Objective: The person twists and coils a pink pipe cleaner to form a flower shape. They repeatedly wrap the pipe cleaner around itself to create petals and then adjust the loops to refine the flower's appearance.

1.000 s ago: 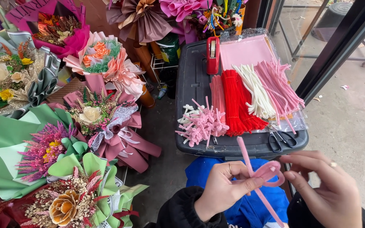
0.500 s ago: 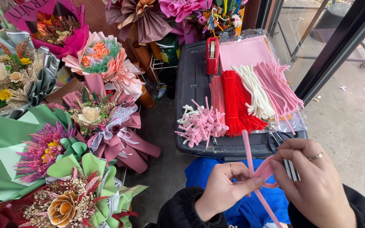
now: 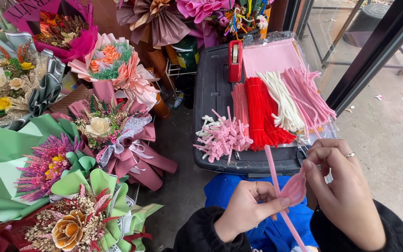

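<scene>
Pink pipe cleaner over dark bin lid

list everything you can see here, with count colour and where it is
pink pipe cleaner: one, pink, looped between both hands
pipe cleaner bundles: four, pink, red, white, pink, on the bin lid
bent pipe cleaner pieces: a pile, pink and white, lid's front left
tape dispenser: one, red, lid's back
plastic bin lid: one, dark grey, centre
wrapped bouquets: several, green, pink, brown wraps, left side
left hand: pinching the loop's base
right hand: ring on one finger, shaping the loop
</scene>
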